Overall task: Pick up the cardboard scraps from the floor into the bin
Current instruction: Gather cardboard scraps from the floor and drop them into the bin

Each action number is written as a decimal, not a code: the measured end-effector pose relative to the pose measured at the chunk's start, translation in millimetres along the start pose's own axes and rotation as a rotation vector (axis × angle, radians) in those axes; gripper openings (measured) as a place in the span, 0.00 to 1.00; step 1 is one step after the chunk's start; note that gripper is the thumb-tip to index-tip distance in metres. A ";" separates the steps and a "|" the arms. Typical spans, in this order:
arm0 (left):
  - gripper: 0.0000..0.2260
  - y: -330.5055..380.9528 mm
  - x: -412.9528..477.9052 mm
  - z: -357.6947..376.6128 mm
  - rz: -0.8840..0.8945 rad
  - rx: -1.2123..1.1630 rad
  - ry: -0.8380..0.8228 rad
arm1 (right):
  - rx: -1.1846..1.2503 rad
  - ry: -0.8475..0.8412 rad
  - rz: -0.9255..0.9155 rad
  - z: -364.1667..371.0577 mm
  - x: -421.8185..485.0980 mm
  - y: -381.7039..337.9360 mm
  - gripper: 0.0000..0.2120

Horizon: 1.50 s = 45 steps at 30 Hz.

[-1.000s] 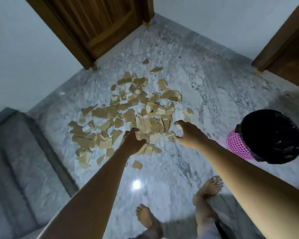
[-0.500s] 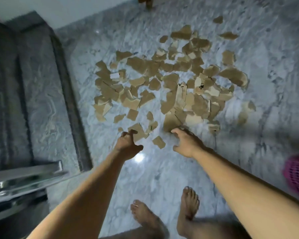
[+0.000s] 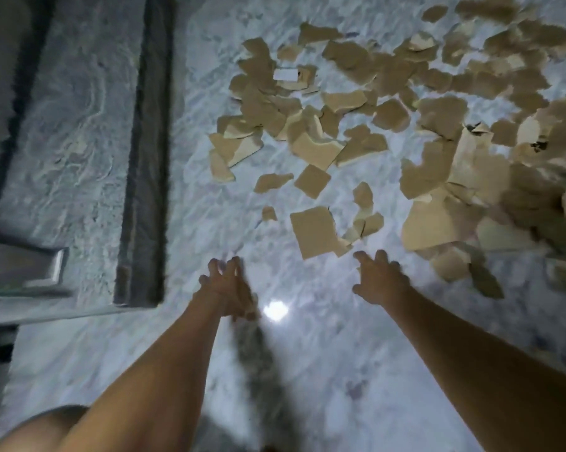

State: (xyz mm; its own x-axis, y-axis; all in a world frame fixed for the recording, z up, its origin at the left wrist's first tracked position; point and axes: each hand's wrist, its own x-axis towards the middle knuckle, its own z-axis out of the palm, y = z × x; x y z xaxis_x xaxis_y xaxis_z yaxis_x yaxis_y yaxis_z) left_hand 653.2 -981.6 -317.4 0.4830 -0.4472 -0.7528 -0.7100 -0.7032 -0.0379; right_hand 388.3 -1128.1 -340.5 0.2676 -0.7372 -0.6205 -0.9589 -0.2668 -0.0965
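A: Status of collection?

B: Barely started, judging by the floor. Cardboard scraps [image 3: 405, 125] spread in a broad patch across the marble floor [image 3: 307, 370], filling the upper right of the view and running off the right edge. No cleared gap visible within the patch.

A: Left hand?

B: Left hand [image 3: 227, 288] low over bare floor, near side of the patch, fingers spread and extended. Nothing held, as far as the blur allows.

A: Right hand?

B: Right hand [image 3: 381, 278] fingers splayed, empty, just short of the nearest large scrap [image 3: 314, 231]. Not touching it.

A: Bin location?

B: Out of view. Contents and fill level impossible to assess.

A: Remaining work?

B: Practically the whole job, by estimate: gather, carry, drop, repeat many times. Small loose pieces at the patch edge likely slowest. Stone step [image 3: 79, 125] to the left free of scraps.
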 end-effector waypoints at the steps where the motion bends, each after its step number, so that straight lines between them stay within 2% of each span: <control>1: 0.52 -2.0 10.1 12.9 0.004 -0.036 0.036 | 0.021 0.071 0.051 13.1 10.4 -5.9 0.32; 4: 0.46 -4.5 18.3 24.7 0.024 -0.045 0.233 | 0.064 0.205 0.101 37.2 39.0 -19.7 0.31; 7: 0.50 -11.9 25.0 16.8 0.061 0.008 0.158 | 0.043 0.230 0.089 37.6 50.9 -20.7 0.31; 10: 0.49 -15.0 34.2 12.8 0.052 0.162 0.135 | 0.191 0.216 0.110 28.1 45.9 -12.7 0.28; 12: 0.45 -12.9 44.4 10.1 0.126 0.119 0.026 | 0.316 0.176 0.119 19.1 38.7 -5.3 0.26; 14: 0.39 -6.0 56.0 -4.6 0.255 -0.014 -0.069 | 0.319 0.062 0.112 3.9 31.4 -1.2 0.23; 16: 0.34 5.9 68.3 -30.1 0.335 -0.061 -0.021 | 0.336 -0.052 0.023 -12.6 32.2 -2.3 0.16; 19: 0.31 33.7 84.5 -69.5 0.416 -0.066 0.014 | 0.530 -0.138 -0.167 -38.9 38.5 -18.4 0.10; 22: 0.37 57.2 100.8 -94.4 0.429 0.025 0.023 | 0.585 -0.036 -0.209 -62.3 58.4 -45.9 0.09; 24: 0.45 67.1 114.3 -94.9 0.402 0.077 0.072 | 0.501 0.044 -0.220 -64.9 76.3 -61.6 0.10; 26: 0.48 74.3 127.7 -87.4 0.378 0.088 0.135 | 0.342 0.081 -0.208 -55.7 87.2 -73.0 0.07; 27: 0.48 76.7 132.5 -83.4 0.375 0.125 0.190 | 0.265 0.095 -0.212 -46.1 89.3 -77.5 0.11; 30: 0.42 81.4 136.1 -76.6 0.364 0.293 0.333 | 0.162 0.162 -0.175 -18.1 87.4 -87.5 0.33; 32: 0.30 86.0 135.7 -76.0 0.332 0.302 0.387 | 0.209 0.159 -0.075 -13.0 86.3 -90.2 0.44; 34: 0.21 89.3 134.6 -75.7 0.300 0.243 0.387 | 0.256 0.086 -0.004 -15.5 82.2 -91.7 0.49; 37: 0.19 90.3 134.9 -77.3 0.401 0.251 0.316 | 0.222 0.060 -0.004 -20.1 79.1 -89.0 0.44; 39: 0.21 85.6 135.9 -76.8 0.412 0.157 0.290 | 0.237 0.055 -0.039 -19.6 78.2 -83.6 0.41; 42: 0.30 80.1 129.3 -70.4 0.402 0.058 0.257 | 0.336 -0.005 -0.149 -17.9 73.4 -71.7 0.34; 45: 0.27 76.7 119.1 -63.5 0.386 -0.062 0.258 | 0.495 -0.009 -0.215 -23.7 69.1 -54.3 0.26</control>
State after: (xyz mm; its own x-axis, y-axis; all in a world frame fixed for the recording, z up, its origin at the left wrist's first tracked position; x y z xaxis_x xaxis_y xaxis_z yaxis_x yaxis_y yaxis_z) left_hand 688.8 -1123.9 -368.2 0.3069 -0.8000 -0.5156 -0.8347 -0.4865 0.2580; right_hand 461.0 -1179.3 -359.7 0.4639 -0.6925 -0.5525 -0.8129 -0.0850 -0.5761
